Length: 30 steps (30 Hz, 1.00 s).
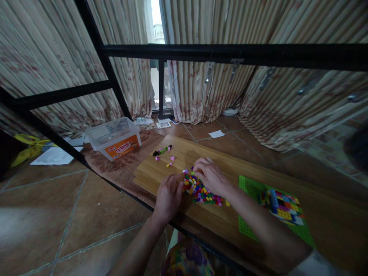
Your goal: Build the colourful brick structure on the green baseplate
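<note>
A loose heap of small, many-coloured toy bricks (202,191) lies on the wooden board in front of me. At the heap's left edge is my left hand (169,193), its fingers curled together in a pinch; what sits between them is too small to make out. My right hand (211,176) reaches over the heap from the right with bent fingers closed at its upper edge, and their tips are partly hidden. Beyond my right forearm lies a green baseplate (245,222), bearing a low structure of coloured bricks (284,207), partly behind the arm.
The wooden board (149,168) rests on a brown cloth (100,166). Black, green and pink pieces (162,150) lie near its far left end. A clear plastic box (115,136) with an orange label stands beyond. Black metal bars (201,51) cross in front of curtains.
</note>
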Each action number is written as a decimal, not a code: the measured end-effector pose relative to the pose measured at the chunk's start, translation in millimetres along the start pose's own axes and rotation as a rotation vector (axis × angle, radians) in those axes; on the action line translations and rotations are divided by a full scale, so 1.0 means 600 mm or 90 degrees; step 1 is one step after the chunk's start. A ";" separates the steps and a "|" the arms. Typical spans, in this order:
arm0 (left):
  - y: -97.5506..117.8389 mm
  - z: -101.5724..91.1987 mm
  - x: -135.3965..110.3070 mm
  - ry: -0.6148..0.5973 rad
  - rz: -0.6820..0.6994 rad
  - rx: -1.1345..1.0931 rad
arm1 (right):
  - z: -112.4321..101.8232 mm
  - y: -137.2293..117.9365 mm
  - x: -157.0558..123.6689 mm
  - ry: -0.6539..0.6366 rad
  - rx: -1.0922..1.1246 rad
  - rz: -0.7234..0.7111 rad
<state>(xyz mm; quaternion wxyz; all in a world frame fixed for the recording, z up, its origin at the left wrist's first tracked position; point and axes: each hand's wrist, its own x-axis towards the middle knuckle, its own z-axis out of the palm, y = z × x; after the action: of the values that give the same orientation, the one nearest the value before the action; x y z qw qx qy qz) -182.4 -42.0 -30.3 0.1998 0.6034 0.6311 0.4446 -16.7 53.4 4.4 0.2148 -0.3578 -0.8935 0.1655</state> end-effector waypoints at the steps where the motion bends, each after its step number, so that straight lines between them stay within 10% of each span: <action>1: 0.015 0.005 0.003 -0.027 -0.025 -0.072 | -0.011 -0.008 -0.013 0.016 0.013 0.001; 8: 0.127 0.061 -0.011 -0.271 -0.272 -0.507 | -0.074 -0.052 -0.155 0.116 0.123 0.091; 19: 0.272 0.184 -0.074 -0.287 -0.438 -0.565 | -0.094 -0.031 -0.320 0.376 0.210 0.353; 24: 0.312 0.243 -0.074 -0.331 -0.357 -0.496 | -0.143 0.022 -0.383 0.431 0.231 0.361; 30: 0.265 0.282 -0.069 -0.348 -0.136 -0.326 | -0.154 0.094 -0.426 0.502 0.332 0.555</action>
<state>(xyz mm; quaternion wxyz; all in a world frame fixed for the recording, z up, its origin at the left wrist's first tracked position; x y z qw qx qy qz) 52.0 -46.2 -3.5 0.5495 0.5615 0.4825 0.3873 228.3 -76.5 -10.1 0.5204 -0.6581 -0.4501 0.3057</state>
